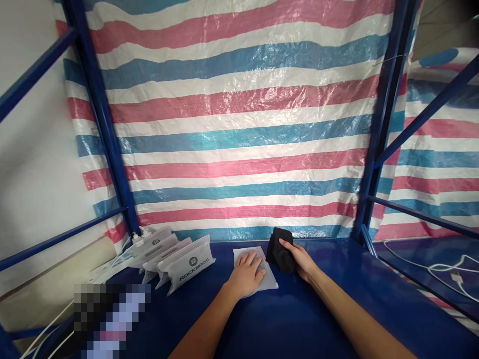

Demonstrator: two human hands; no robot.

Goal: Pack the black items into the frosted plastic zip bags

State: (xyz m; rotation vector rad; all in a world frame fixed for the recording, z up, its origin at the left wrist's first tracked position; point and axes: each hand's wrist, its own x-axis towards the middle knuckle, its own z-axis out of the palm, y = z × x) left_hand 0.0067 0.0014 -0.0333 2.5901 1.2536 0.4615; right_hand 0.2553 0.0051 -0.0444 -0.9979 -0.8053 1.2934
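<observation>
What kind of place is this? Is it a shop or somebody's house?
Probably a small packing station, not a house. A row of branded white pouches stands on a blue table inside a blue metal frame hung with a striped tarp. The left hand presses a pouch; the right hand holds a black cloth item.

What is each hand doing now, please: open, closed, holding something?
Left hand: open, lying flat on the clear plastic pouch on the blue table.
Right hand: closed on the black cloth item, holding it beside the pouch.
</observation>
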